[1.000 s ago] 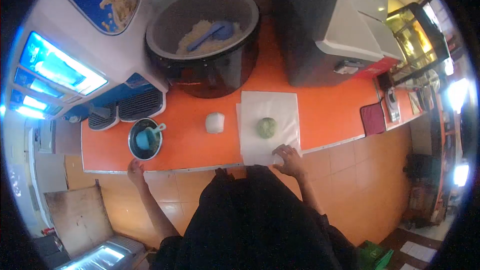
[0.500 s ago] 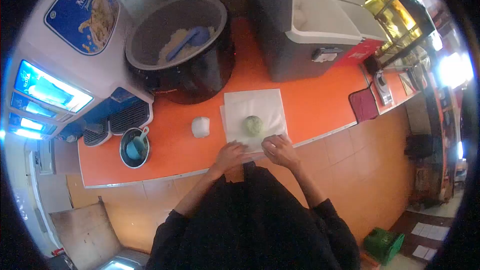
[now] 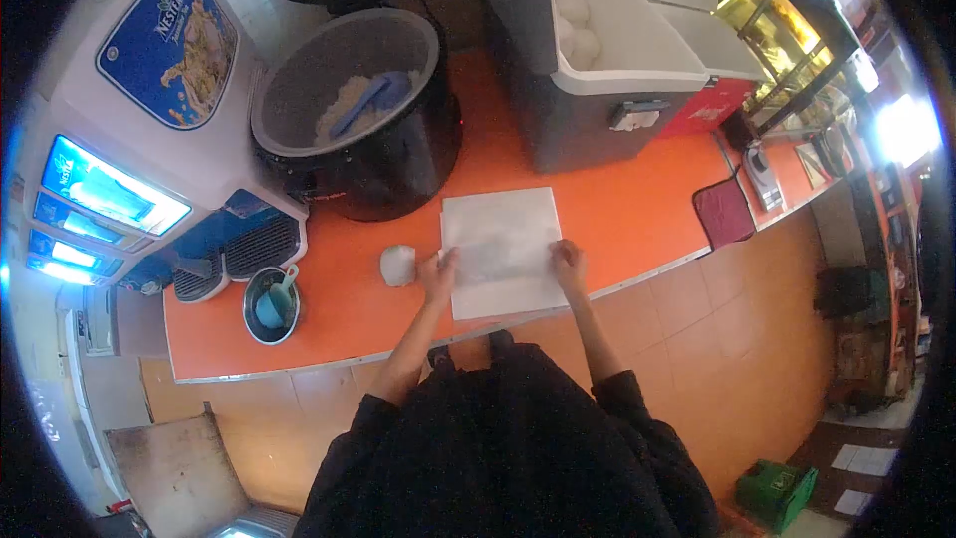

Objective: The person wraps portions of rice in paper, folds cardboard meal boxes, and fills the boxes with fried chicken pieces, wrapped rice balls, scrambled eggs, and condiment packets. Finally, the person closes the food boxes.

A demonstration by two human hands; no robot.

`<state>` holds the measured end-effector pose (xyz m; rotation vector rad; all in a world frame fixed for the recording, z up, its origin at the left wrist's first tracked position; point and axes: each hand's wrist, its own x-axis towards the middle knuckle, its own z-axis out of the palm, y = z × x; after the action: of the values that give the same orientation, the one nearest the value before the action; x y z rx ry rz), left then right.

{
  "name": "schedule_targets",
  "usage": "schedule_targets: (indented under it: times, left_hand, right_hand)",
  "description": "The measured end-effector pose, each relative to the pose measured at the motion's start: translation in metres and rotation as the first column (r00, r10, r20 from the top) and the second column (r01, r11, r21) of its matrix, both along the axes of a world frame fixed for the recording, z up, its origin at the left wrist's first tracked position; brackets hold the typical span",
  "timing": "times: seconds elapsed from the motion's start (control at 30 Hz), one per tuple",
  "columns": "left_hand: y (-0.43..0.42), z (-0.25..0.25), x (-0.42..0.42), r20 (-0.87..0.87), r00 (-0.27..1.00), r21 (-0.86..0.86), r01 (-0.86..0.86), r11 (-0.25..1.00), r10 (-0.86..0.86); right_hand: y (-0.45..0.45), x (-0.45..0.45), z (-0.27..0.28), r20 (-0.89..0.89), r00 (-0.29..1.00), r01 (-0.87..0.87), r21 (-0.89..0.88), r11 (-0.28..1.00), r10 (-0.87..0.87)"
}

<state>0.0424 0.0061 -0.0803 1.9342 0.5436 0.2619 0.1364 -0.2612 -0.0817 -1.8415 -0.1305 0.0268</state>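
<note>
- L hand [image 3: 438, 274] at L edge of white sheet [image 3: 506, 239]: fingers & thumb pinched narrow on it
- R hand [image 3: 570, 267] at R edge, same sheet: fingers curled in tight, gripping it
- Sheet lies betw the hands on orange counter [image 3: 637, 209], nr front edge; faint darker patch shows approx mid; no. of layers can't tell
- White lump [image 3: 397, 265] on counter just L of L hand, apart from sheet; material unclear
- Further L: metal bowl [image 3: 254, 325] w/ blue scoop [image 3: 270, 311] inside, its handle up toward rim
- Behind bowl: drip trays [image 3: 264, 249] of drinks dispenser [image 3: 134, 139], NESTEA label on it
- Behind lump: big black pot [image 3: 398, 174], part full of white grains, blue ladle [image 3: 368, 105] lying on them
- Back, R of pot: grey box [image 3: 597, 120], top uncovered, white round pcs [image 3: 583, 45] in it
- Far R: dk red cloth [image 3: 723, 212] at counter's front edge, scale-like device [image 3: 762, 177] beside it
</note>
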Motion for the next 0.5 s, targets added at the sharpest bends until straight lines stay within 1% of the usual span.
schedule_targets:
  times: [0.03,0.07,0.1,0.13,0.17,0.2,0.27,0.3,0.33,0.37,0.4,0.43,0.47,0.5]
  left_hand:
    - [-0.006,-0.002,-0.001,0.027,0.997,-0.085,-0.067,0.994,0.07]
    - [-0.009,-0.004,-0.002,0.046,0.989,-0.17,-0.128,0.977,0.138]
    - [-0.007,0.004,-0.005,0.046,0.99,-0.166,-0.123,0.978,0.132]
    - [-0.002,0.015,-0.01,-0.071,0.993,-0.004,-0.095,0.995,0.094]
    - [0.003,0.026,-0.015,-0.192,0.979,0.153,-0.044,0.987,0.074]
    - [0.008,0.031,-0.019,-0.192,0.979,0.157,-0.039,0.987,0.069]
    - [0.017,0.033,-0.032,-0.108,0.99,-0.03,0.082,0.996,-0.085]
    - [0.021,0.027,-0.04,-0.113,0.989,-0.031,0.089,0.996,-0.091]
    - [0.025,0.02,-0.045,-0.034,0.999,0.059,-0.005,0.998,0.007]
    - [0.028,0.012,-0.05,0.058,0.994,0.14,-0.105,0.985,0.097]
    - [0.028,0.022,-0.058,0.123,0.98,0.226,-0.178,0.958,0.153]
    - [0.027,0.033,-0.068,0.194,0.96,0.304,-0.255,0.918,0.202]
    - [0.027,0.03,-0.081,0.198,0.961,0.306,-0.25,0.919,0.195]
    - [0.029,0.021,-0.098,0.168,0.954,0.3,-0.291,0.909,0.25]
  right_hand:
    - [0.002,-0.004,0.001,0.085,0.993,0.096,-0.131,0.987,-0.085]
    - [0.0,-0.007,0.003,0.086,0.993,0.097,-0.129,0.987,-0.087]
    - [-0.005,-0.011,0.003,0.149,0.978,0.169,-0.166,0.972,-0.145]
    - [-0.009,-0.013,0.005,0.212,0.957,0.242,-0.198,0.95,-0.199]
    - [-0.014,-0.016,0.008,0.313,0.933,0.253,-0.224,0.941,-0.177]
    - [-0.014,-0.019,0.02,0.312,0.932,0.259,-0.221,0.94,-0.184]
    - [-0.008,-0.031,0.051,0.268,0.942,0.281,-0.299,0.912,-0.203]
    - [-0.002,-0.036,0.049,0.19,0.972,0.206,-0.413,0.887,-0.137]
    - [0.011,-0.043,0.06,0.104,0.991,0.123,-0.515,0.848,-0.081]
    - [0.024,-0.056,0.071,0.218,0.972,0.025,-0.452,0.892,0.083]
    - [0.042,-0.072,0.094,0.338,0.912,-0.086,-0.4,0.913,0.234]
    - [0.056,-0.08,0.069,0.208,0.887,-0.299,-0.421,0.856,0.412]
    - [0.068,-0.084,0.044,0.078,0.814,-0.5,-0.412,0.762,0.576]
    - [0.077,-0.092,0.049,0.082,0.817,-0.495,-0.409,0.767,0.571]
